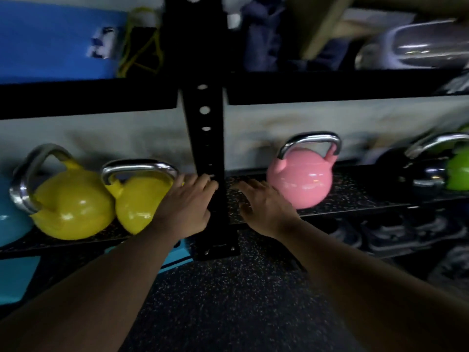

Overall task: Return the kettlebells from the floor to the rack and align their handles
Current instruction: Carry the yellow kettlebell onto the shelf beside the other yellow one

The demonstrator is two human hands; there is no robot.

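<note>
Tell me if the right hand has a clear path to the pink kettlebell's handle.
Probably yes. The right hand lies open on the shelf beside the pink kettlebell, and nothing blocks its upright handle.

Both bare forearms reach forward and converge toward the middle. The left hand lies palm down, fingers extended and loosely together. The right hand does likewise, fingers slightly spread — neither of the 2 grips anything, and a narrow gap separates them.
</note>
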